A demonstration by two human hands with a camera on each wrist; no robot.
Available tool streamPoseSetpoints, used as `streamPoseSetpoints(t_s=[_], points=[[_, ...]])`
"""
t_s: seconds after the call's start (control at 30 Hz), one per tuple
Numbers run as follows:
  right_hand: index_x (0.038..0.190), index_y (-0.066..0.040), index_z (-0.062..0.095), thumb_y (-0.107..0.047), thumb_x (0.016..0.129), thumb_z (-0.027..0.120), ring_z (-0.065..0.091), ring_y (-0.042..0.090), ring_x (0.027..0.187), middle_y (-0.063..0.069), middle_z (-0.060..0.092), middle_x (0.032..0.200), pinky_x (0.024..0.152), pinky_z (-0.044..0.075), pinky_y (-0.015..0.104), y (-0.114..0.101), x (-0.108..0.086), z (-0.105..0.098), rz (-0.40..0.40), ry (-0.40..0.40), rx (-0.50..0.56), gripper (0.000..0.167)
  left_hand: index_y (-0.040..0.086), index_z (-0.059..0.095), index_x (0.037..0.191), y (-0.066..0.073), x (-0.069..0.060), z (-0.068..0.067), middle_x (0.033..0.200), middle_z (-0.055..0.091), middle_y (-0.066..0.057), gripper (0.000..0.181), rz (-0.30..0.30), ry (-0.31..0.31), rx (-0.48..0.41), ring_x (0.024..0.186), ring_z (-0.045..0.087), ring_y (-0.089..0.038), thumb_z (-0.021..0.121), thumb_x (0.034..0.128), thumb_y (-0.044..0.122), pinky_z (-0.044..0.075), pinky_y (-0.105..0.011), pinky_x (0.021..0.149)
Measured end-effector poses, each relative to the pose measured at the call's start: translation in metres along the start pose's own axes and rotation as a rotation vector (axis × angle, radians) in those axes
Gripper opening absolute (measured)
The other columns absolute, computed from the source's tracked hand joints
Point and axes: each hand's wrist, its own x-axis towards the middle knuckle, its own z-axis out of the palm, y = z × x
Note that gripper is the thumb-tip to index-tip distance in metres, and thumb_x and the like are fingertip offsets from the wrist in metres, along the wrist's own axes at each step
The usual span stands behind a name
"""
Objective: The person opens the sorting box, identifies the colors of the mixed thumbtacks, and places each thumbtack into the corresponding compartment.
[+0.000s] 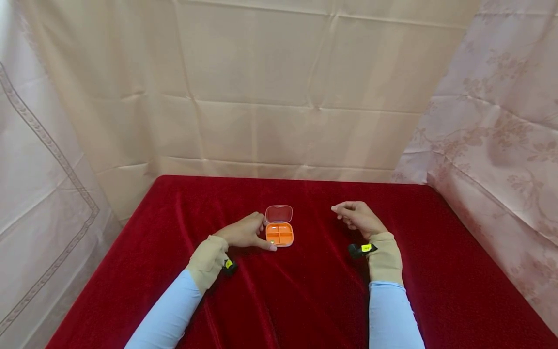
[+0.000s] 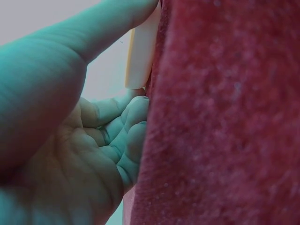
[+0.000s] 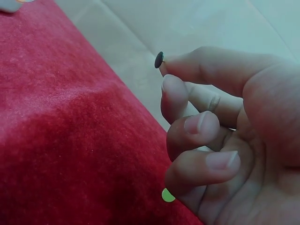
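An orange box with four compartments lies on the red cloth, its clear lid raised at the far side. Something small and shiny shows at its near left corner. My left hand holds the box from the left, thumb at the near edge and fingers by the hinge side; the left wrist view shows the pale box side between them. To the right, my right hand is raised and pinches a small dark round-headed tack between thumb and index finger, other fingers curled.
Red velvet cloth covers the table, with a few folds. A beige curtain hangs behind it, and patterned cloths hang at both sides. In the right wrist view, a small green disc shows beside the curled fingers.
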Motion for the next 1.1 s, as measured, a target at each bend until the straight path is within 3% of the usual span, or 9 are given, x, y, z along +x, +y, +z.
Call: streamPoseSetpoints(t_s=[0.47, 1.1], points=[[0.116, 0.012, 0.064, -0.024, 0.098, 0.073, 0.043, 0.007, 0.058, -0.002, 0.059, 0.077, 0.051, 0.035, 0.022, -0.005, 0.000, 0.006, 0.034, -0.018, -0.046, 0.041, 0.001, 0.059, 0.117, 0.000, 0.000, -0.002, 0.102, 0.054, -0.005, 0.062, 0.018, -0.002, 0.005, 0.093, 0.050, -0.017, 0.088, 0.0813, 0.044, 0.046, -0.032, 0.082], [0.114, 0.009, 0.067, -0.027, 0.098, 0.073, 0.046, 0.010, 0.060, 0.007, 0.059, 0.079, 0.054, 0.040, 0.023, -0.010, 0.003, 0.016, 0.005, -0.079, -0.128, 0.039, 0.000, 0.059, 0.118, 0.002, -0.001, 0.000, 0.102, 0.054, -0.005, 0.064, 0.012, 0.004, 0.011, 0.093, 0.050, -0.017, 0.089, 0.0808, 0.043, 0.046, -0.032, 0.083]])
